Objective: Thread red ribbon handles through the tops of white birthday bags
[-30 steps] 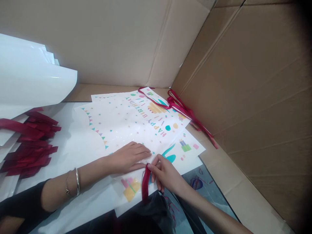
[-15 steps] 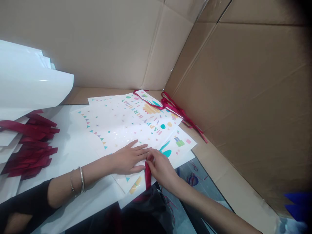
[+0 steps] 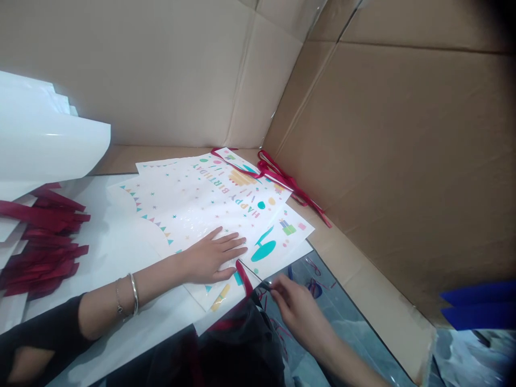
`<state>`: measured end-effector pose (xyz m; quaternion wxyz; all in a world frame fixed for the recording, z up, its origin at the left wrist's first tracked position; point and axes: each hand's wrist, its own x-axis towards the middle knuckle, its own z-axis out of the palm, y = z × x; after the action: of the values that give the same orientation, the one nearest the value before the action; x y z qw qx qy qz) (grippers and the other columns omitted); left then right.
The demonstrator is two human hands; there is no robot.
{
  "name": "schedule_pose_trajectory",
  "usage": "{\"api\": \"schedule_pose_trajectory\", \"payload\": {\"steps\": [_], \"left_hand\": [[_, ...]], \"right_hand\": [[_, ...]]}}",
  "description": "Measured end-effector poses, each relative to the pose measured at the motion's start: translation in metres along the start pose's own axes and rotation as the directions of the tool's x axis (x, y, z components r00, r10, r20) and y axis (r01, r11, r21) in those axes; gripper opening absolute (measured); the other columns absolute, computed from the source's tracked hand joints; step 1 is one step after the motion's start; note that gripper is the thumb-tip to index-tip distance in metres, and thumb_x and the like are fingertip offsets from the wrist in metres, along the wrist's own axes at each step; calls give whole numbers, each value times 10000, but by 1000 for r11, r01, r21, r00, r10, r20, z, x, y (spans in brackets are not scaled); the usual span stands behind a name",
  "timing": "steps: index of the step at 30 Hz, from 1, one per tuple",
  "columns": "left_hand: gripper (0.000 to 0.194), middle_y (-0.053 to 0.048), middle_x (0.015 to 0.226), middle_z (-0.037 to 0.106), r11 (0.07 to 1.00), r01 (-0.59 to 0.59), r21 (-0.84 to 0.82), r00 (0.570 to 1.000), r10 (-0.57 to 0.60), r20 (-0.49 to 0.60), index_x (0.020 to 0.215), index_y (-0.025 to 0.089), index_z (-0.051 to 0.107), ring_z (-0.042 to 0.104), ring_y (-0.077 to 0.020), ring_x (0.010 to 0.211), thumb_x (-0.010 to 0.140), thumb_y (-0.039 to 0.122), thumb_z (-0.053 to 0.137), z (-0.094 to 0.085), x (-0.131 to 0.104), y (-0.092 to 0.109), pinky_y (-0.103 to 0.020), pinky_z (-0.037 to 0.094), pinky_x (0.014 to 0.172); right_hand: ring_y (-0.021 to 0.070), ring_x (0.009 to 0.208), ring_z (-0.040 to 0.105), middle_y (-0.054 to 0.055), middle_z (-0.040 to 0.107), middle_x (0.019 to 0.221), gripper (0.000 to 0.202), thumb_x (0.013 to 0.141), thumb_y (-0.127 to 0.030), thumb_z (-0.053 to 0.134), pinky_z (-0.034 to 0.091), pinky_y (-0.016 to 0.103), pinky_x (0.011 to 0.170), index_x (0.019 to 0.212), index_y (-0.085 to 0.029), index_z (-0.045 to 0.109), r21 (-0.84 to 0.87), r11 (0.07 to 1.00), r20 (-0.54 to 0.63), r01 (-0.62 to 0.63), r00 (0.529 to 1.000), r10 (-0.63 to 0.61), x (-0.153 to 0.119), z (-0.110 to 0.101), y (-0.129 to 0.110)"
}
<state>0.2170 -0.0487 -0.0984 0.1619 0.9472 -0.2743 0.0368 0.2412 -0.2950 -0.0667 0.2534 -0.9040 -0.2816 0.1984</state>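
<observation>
Red ribbon [image 3: 244, 278] on the printed sheets [image 3: 201, 215] slants from eleven toward five o'clock, its upper end at ten o'clock from the right hand [image 3: 300, 306], fingers closed around a thin tool [image 3: 258, 276], while the nearer left hand [image 3: 207, 260] lies flat, fingers spread, gripping nothing.

Glossy printed paper [image 3: 193, 207], satiny red ribbon [image 3: 243, 277].

Multicoloured lettering [image 3: 226, 189] reading "HAPPY BIRTHDAY" was noted on the white printed sheet [image 3: 189, 207], running aslant near the frame's centre.
</observation>
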Motion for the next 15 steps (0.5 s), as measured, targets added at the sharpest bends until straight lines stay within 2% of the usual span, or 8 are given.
{"api": "schedule_pose_trajectory", "payload": {"steps": [2, 4, 7, 9, 10, 12, 15], "left_hand": [[496, -48, 1460, 332, 1000, 2, 18, 1000, -2, 1, 1395, 249, 344, 237, -238, 1373, 924, 399, 390, -1, 0, 2, -471, 49, 1128], [509, -52, 1462, 325, 1000, 2, 23, 1000, -3, 16, 1405, 240, 328, 234, -241, 1374, 927, 409, 378, -2, -1, 3, -474, 40, 1128], [546, -63, 1467, 308, 1000, 3, 13, 999, -4, 49, 1429, 222, 277, 249, -243, 1368, 931, 430, 358, -5, 0, 1, -471, 58, 1128], [564, -67, 1469, 300, 1000, 1, 8, 998, -2, 64, 1441, 214, 243, 252, -247, 1367, 932, 435, 349, -6, 2, 1, -476, 61, 1127], [567, -67, 1471, 295, 1000, 2, 8, 997, -2, 71, 1443, 210, 235, 250, -248, 1367, 934, 432, 346, -6, 3, 2, -479, 58, 1126], [561, -63, 1476, 281, 1000, 11, 14, 996, -12, 88, 1443, 202, 236, 239, -249, 1371, 936, 419, 339, -5, 5, 7, -478, 56, 1125], [557, -52, 1484, 261, 999, 41, 31, 995, -43, 94, 1437, 189, 254, 211, -241, 1380, 935, 418, 333, -1, 5, 19, -455, 68, 1127]], "right_hand": [[202, 734, 578, 66, 624, 800, 131, 866, -146, 380, 373, 286, 648, 784, -193, 471, -19, 998, -41, 54, 998, -55, 13, 5, -11], [206, 755, 583, 73, 629, 829, 96, 869, -156, 390, 370, 289, 653, 846, -187, 478, -56, 997, -31, 55, 998, -57, 13, 1, -9], [206, 741, 577, 68, 623, 823, 85, 857, -174, 418, 363, 286, 623, 914, -188, 480, -108, 994, 148, -15, 989, 31, -12, -18, 17], [191, 678, 568, 51, 611, 738, 109, 872, -185, 386, 362, 279, 594, 838, -193, 489, -76, 994, 291, -84, 951, 102, -29, -30, 33], [185, 657, 565, 46, 605, 702, 154, 884, -192, 365, 364, 279, 592, 798, -193, 493, -49, 993, 318, -105, 941, 115, -32, -34, 36], [184, 663, 568, 48, 611, 696, 209, 899, -202, 346, 371, 282, 609, 768, -190, 508, 0, 997, 271, -75, 960, 72, -27, -31, 29], [189, 697, 564, 65, 627, 765, 181, 873, -159, 376, 358, 283, 616, 775, -181, 526, -22, 999, 105, 38, 994, -35, -2, -15, 7]]}}
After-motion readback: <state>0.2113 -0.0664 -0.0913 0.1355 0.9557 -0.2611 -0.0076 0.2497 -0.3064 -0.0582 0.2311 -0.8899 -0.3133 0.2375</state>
